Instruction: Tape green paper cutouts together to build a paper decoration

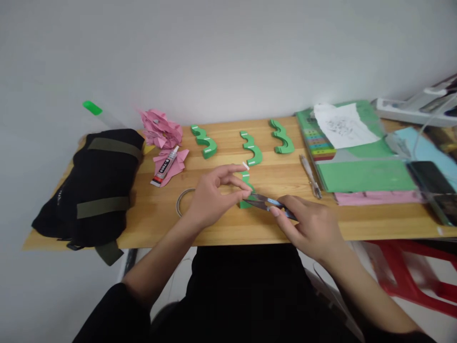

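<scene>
My left hand (210, 195) pinches a green wavy paper stack (247, 189) on the wooden table (228, 224), thumb and forefinger closed on it, a small white strip (245, 166) at a fingertip. My right hand (310, 226) grips small metal snips (266, 202) whose blades point left and touch that green piece. Three more green wavy stacks (204, 140) (252, 147) (282, 137) lie in a row behind.
A black bag (93, 190) sits at the left end. Crumpled pink paper (160, 128), a glue tube (166, 166) and a tape ring (183, 200) lie nearby. Coloured paper sheets (360, 174), tweezers (310, 176), a phone (428, 178) and a red stool (410, 276) are at right.
</scene>
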A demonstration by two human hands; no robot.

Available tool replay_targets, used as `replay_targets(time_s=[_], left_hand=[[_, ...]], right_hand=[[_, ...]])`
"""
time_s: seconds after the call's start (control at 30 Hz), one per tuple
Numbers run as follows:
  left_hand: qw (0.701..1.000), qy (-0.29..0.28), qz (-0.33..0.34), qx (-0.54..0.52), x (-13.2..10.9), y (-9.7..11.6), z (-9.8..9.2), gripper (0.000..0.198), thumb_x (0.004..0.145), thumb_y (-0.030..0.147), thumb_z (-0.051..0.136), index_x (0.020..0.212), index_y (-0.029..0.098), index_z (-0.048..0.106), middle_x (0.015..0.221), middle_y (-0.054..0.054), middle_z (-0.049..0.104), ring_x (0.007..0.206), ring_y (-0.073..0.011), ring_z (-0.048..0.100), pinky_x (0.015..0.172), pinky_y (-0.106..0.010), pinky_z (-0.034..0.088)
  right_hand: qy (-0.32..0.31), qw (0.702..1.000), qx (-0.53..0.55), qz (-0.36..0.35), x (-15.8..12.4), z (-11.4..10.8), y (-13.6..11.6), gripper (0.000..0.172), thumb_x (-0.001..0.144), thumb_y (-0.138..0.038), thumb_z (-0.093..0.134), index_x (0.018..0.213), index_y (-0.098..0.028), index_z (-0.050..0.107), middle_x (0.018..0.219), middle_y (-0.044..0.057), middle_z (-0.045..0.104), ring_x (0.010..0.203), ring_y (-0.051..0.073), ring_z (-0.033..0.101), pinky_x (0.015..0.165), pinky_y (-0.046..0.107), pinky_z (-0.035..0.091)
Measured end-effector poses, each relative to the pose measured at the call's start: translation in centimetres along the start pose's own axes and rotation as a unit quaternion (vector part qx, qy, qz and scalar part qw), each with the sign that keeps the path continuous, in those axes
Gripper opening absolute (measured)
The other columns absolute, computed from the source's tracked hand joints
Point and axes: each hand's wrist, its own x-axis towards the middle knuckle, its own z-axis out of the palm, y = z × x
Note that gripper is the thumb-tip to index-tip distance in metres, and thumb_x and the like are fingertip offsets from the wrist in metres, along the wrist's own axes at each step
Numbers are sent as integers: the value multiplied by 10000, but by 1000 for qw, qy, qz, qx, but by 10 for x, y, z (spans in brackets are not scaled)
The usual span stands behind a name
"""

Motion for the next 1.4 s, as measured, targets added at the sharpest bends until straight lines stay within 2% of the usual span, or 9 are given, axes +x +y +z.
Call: replay_targets(time_s=[0.3, 0.5, 0.63, 0.73, 0.83, 0.97, 1.1, 1.27, 1.4], left_hand=[[996, 54, -62, -18, 7, -19, -6, 474, 633, 222, 839, 1072, 153, 675, 713, -20, 753, 754, -187, 734, 801, -316, 561], [982, 69, -93, -150, 1, -28, -6, 384, 709, 233, 795, 1061, 176, 653, 871, -38, 786, 916, -169, 736, 892, -301, 535], [978, 48, -107, -174, -2, -30, -3, 376, 711, 218, 791, 1060, 184, 654, 882, -42, 789, 917, -173, 732, 899, -311, 524], [976, 29, -110, -187, -1, -31, 0, 379, 710, 218, 790, 1064, 190, 655, 887, -43, 790, 888, -175, 732, 851, -303, 531], [977, 27, -105, -184, -1, -32, 0, 375, 735, 219, 769, 1086, 185, 644, 898, -45, 790, 898, -182, 732, 862, -313, 530], [994, 39, -45, -95, -3, -39, -3, 384, 815, 222, 692, 1185, 185, 595, 1058, -86, 764, 1036, -230, 705, 934, -393, 524], [975, 109, 102, 165, 0, -56, -11, 511, 870, 180, 611, 1358, 254, 479, 1440, -98, 542, 1339, -270, 505, 1101, -501, 411], [952, -46, 128, 273, 13, -76, -14, 871, 901, 187, 597, 1548, 253, 18, 1461, -176, 496, 1396, -288, 434, 1123, -558, 378], [925, -111, 159, 325, 23, -85, -9, 1145, 820, 295, 743, 1532, 233, -152, 1491, -238, 431, 1432, -356, 357, 1113, -596, 371]], right_hand=[[-89, 984, -129, 80, 2, 18, 16, 606, 968, -610, 279, 826, -161, 660, 613, 86, 661, 457, 156, 511, 465, 281, 175], [15, 951, -207, 230, 1, 46, 39, 455, 968, -439, 403, 1035, -94, 693, 961, 216, 683, 812, 296, 615, 619, 354, 385], [118, 977, 30, 178, 12, 49, 27, 370, 923, -429, 506, 1098, -155, 682, 1107, 180, 655, 1028, 300, 602, 837, 449, 464], [90, 942, 289, 148, 27, 49, 11, 250, 880, -383, 597, 1035, -207, 685, 993, 87, 696, 907, 211, 645, 773, 360, 520], [91, 908, 375, 161, 38, 50, -2, 105, 835, -305, 660, 857, -206, 684, 815, 31, 703, 746, 162, 636, 678, 298, 511], [93, 902, 395, 144, 42, 50, -6, 94, 825, -251, 663, 744, -203, 659, 710, 5, 671, 658, 135, 598, 626, 270, 482], [108, 877, 421, 206, 42, 49, 1, 116, 810, -286, 685, 735, -203, 653, 701, 0, 656, 621, 122, 581, 590, 258, 479], [191, 793, 483, 319, 47, 53, 19, 225, 754, -387, 748, 758, -198, 627, 644, -18, 640, 532, 99, 565, 493, 227, 475], [196, 769, 499, 349, 56, 53, 25, 294, 708, -403, 789, 808, -191, 612, 644, -19, 657, 512, 101, 593, 445, 210, 482]])
